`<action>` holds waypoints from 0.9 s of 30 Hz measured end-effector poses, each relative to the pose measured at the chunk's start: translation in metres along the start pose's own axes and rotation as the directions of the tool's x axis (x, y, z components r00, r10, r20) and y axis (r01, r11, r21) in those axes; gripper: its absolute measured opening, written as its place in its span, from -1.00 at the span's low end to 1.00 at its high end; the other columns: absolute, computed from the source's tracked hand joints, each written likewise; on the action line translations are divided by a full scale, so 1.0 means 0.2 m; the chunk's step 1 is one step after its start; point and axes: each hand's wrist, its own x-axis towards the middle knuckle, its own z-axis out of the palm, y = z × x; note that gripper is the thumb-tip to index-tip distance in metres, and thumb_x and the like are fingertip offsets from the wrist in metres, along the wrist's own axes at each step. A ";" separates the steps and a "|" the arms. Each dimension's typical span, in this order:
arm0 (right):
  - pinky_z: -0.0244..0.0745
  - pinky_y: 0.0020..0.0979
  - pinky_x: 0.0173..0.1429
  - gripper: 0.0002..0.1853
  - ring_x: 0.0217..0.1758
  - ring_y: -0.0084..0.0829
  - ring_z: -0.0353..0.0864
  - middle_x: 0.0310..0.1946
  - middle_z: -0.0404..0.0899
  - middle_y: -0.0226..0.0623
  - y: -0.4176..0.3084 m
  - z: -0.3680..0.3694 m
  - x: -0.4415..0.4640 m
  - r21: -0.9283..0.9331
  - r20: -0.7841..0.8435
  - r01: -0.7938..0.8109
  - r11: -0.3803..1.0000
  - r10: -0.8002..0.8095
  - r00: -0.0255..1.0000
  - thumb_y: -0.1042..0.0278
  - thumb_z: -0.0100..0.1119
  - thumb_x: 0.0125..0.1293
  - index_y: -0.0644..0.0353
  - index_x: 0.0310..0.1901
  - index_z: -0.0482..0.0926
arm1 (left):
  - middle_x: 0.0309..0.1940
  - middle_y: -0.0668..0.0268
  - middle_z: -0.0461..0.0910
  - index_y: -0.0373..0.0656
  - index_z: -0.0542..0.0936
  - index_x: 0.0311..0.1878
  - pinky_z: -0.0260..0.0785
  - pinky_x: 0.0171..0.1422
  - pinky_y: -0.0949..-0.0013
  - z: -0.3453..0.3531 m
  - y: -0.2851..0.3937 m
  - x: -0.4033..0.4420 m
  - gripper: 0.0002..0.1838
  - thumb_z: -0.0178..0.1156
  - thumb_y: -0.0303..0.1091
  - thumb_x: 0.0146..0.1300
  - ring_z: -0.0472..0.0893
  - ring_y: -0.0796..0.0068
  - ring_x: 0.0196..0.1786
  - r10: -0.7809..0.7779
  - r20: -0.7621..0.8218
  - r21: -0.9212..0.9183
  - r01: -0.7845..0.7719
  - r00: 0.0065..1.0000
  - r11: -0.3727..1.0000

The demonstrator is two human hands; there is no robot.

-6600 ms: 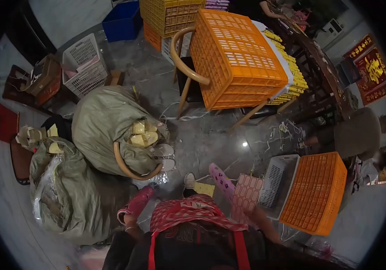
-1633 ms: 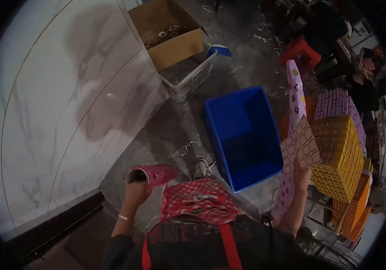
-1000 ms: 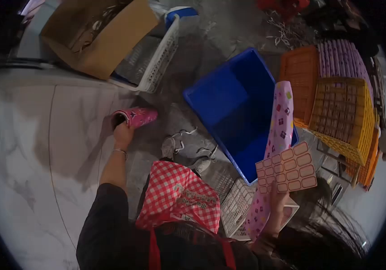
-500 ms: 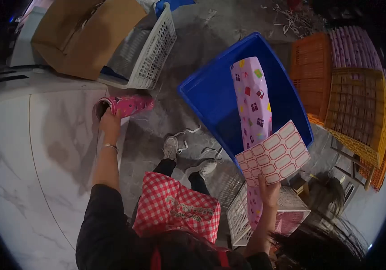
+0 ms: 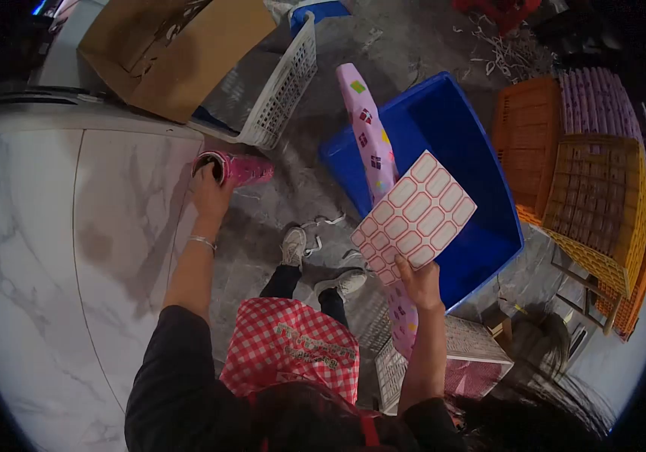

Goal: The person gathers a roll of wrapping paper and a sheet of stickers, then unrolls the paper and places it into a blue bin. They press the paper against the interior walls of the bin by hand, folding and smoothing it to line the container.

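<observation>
My left hand (image 5: 212, 194) is closed at the near rim of a short pink patterned tube (image 5: 250, 170) by the edge of the marble-look table. Some fingers reach into the tube's dark open end. In my right hand (image 5: 421, 285) is a sheet of white sticker labels (image 5: 417, 215) with red outlines, the thumb on top. A long pink wrapping paper roll (image 5: 372, 143), printed with small presents, runs beneath the sheet and along that hand; its grip is partly hidden. The roll's far end lies over the left side of the blue bin (image 5: 481, 177).
The marble-look table (image 5: 134, 248) fills the left side. A cardboard box (image 5: 180, 60) and white basket (image 5: 285, 90) stand beyond it. Orange crate (image 5: 523, 143) and yellow crate (image 5: 594, 203) stand at right, near more pink rolls (image 5: 594, 98). A white crate (image 5: 474, 343) sits below the bin.
My right hand has moved left and up with the label sheet and long roll, which now leans toward the bin's left side. My left fingers have shifted into the short tube's opening.
</observation>
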 end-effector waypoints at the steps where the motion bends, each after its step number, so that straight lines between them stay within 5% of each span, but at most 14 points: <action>1: 0.47 -0.38 -0.19 -0.68 -0.22 -0.46 0.61 -0.32 0.65 -0.17 -0.02 -0.02 0.01 -0.045 0.031 0.054 0.998 -0.052 0.998 0.26 0.22 0.20 0.32 -0.11 0.56 | -0.22 0.11 0.57 -0.16 0.41 0.04 0.40 -0.11 0.10 -0.04 0.05 -0.05 -0.52 0.27 -0.18 0.07 0.57 0.07 -0.16 -0.005 -0.009 0.005 0.005 1.000 1.000; 3: 0.47 -0.38 -0.18 -0.68 -0.22 -0.44 0.61 -0.31 0.66 -0.17 -0.06 -0.05 -0.01 -0.044 0.071 0.041 0.998 -0.038 0.997 0.22 0.20 0.22 0.31 -0.11 0.56 | -0.28 0.18 0.59 -0.18 0.46 -0.03 0.42 -0.14 0.18 -0.16 0.17 -0.17 -0.63 0.22 -0.23 0.13 0.59 0.21 -0.24 -0.028 -0.096 -0.495 -0.023 0.995 0.869; 5: 0.48 -0.36 -0.16 -0.71 -0.19 -0.33 0.65 -0.30 0.64 -0.08 -0.15 -0.06 -0.03 0.139 0.051 0.033 0.990 -0.040 0.998 0.30 0.19 0.20 0.30 -0.11 0.56 | -0.34 0.21 0.61 -0.21 0.51 -0.13 0.43 -0.18 0.24 -0.17 0.34 -0.38 -0.75 0.19 -0.33 0.14 0.59 0.27 -0.29 -0.085 0.476 -0.655 0.417 0.875 0.630; 6: 0.46 -0.37 -0.14 -0.70 -0.18 -0.41 0.62 -0.28 0.64 -0.11 -0.18 -0.07 -0.05 0.184 0.038 0.087 0.979 -0.096 0.995 0.30 0.17 0.22 0.30 -0.08 0.54 | -0.38 0.22 0.61 -0.22 0.54 -0.20 0.43 -0.23 0.30 -0.14 0.46 -0.56 -0.82 0.18 -0.41 0.12 0.60 0.34 -0.31 0.025 0.594 -0.713 0.512 0.804 0.480; 7: 0.46 -0.39 -0.11 -0.68 -0.16 -0.45 0.60 -0.26 0.64 -0.13 -0.19 -0.08 -0.06 0.180 0.035 0.103 0.978 -0.112 0.993 0.28 0.18 0.23 0.31 -0.07 0.54 | -0.39 0.27 0.61 -0.20 0.54 -0.20 0.42 -0.25 0.37 -0.06 0.57 -0.75 -0.81 0.21 -0.45 0.08 0.60 0.44 -0.30 0.187 0.651 -0.692 0.474 0.736 0.544; 8: 0.46 -0.41 -0.08 -0.67 -0.14 -0.48 0.58 -0.24 0.64 -0.15 -0.20 -0.07 -0.08 0.174 0.030 0.119 0.978 -0.126 0.992 0.25 0.19 0.24 0.31 -0.06 0.53 | -0.33 0.34 0.59 -0.18 0.53 -0.19 0.41 -0.17 0.39 -0.18 0.70 -0.85 -0.76 0.29 -0.40 0.05 0.58 0.52 -0.23 0.421 0.815 -0.564 0.713 0.398 0.417; 9: 0.45 -0.40 -0.07 -0.67 -0.14 -0.46 0.57 -0.20 0.63 -0.19 -0.22 -0.04 -0.12 0.252 -0.003 0.135 0.958 -0.139 0.990 0.30 0.18 0.25 0.35 -0.04 0.51 | -0.25 0.39 0.57 -0.14 0.49 -0.11 0.39 -0.11 0.39 -0.15 0.82 -1.08 -0.63 0.37 -0.34 0.01 0.54 0.53 -0.16 0.643 0.656 -0.742 0.490 0.395 0.457; 10: 0.44 -0.41 -0.05 -0.66 -0.12 -0.45 0.55 -0.17 0.61 -0.21 -0.23 -0.01 -0.16 0.294 -0.048 0.183 0.938 -0.177 0.983 0.31 0.17 0.25 0.37 -0.02 0.49 | -0.26 0.40 0.53 -0.14 0.43 -0.06 0.38 -0.14 0.38 -0.16 0.92 -1.34 -0.52 0.41 -0.26 -0.01 0.51 0.51 -0.18 0.697 0.611 -0.671 0.712 0.375 0.205; 13: 0.40 -0.42 -0.01 -0.62 -0.07 -0.47 0.48 -0.10 0.54 -0.25 -0.37 0.05 -0.29 0.474 -0.121 0.260 0.841 -0.230 0.966 0.30 0.14 0.28 0.41 0.02 0.44 | -0.21 0.35 0.51 -0.18 0.36 0.03 0.38 -0.06 0.39 -0.57 1.09 -1.48 -0.44 0.40 -0.21 0.02 0.50 0.48 -0.12 0.737 0.406 -0.742 0.665 0.541 -0.079; 15: 0.38 -0.45 0.01 -0.64 -0.05 -0.51 0.45 -0.11 0.53 -0.25 -0.42 0.08 -0.33 0.493 -0.106 0.215 0.843 -0.187 0.977 0.29 0.13 0.29 0.39 0.01 0.45 | -0.08 0.25 0.48 -0.25 0.31 0.12 0.35 0.08 0.36 -0.61 1.09 -1.53 -0.37 0.37 -0.21 0.06 0.49 0.44 0.00 0.708 0.632 -0.343 0.933 0.315 -0.109; 20: 0.37 -0.44 0.03 -0.62 -0.06 -0.48 0.47 -0.12 0.55 -0.21 -0.55 0.08 -0.60 0.496 -0.172 0.362 0.789 -0.319 0.932 0.31 0.16 0.27 0.45 -0.01 0.45 | -0.02 0.22 0.47 -0.25 0.25 0.21 0.36 0.05 0.35 -0.79 1.05 -1.68 -0.34 0.27 -0.14 0.15 0.48 0.49 0.02 0.303 0.505 -0.810 0.565 0.808 -0.155; 21: 0.37 -0.44 0.03 -0.62 -0.06 -0.48 0.47 -0.11 0.55 -0.20 -0.58 0.05 -0.66 0.478 -0.178 0.392 0.786 -0.351 0.920 0.30 0.16 0.27 0.44 -0.01 0.45 | -0.02 0.22 0.47 -0.25 0.25 0.21 0.36 0.05 0.35 -0.87 1.04 -1.67 -0.34 0.27 -0.14 0.15 0.48 0.49 0.02 0.296 0.492 -0.819 0.551 0.819 -0.161; 23: 0.38 -0.44 0.03 -0.61 -0.05 -0.47 0.47 -0.10 0.55 -0.20 -0.62 -0.01 -0.60 0.458 -0.196 0.406 0.791 -0.356 0.914 0.28 0.16 0.27 0.44 -0.01 0.45 | 0.08 0.25 0.45 -0.20 0.24 0.23 0.29 0.18 0.24 -0.98 0.94 -1.39 -0.27 0.15 0.13 0.17 0.39 0.43 0.19 0.182 0.793 -0.515 0.800 0.581 -0.308; 27: 0.38 -0.44 0.04 -0.60 -0.05 -0.48 0.47 -0.11 0.56 -0.19 -0.64 -0.07 -0.67 0.495 -0.132 0.364 0.789 -0.346 0.929 0.26 0.18 0.26 0.44 -0.01 0.46 | 0.20 0.33 0.36 -0.05 0.18 0.30 0.21 0.22 0.08 -0.89 0.76 -1.22 -0.24 -0.02 0.28 0.20 0.37 0.34 0.20 0.459 0.723 -0.130 0.754 0.517 -0.644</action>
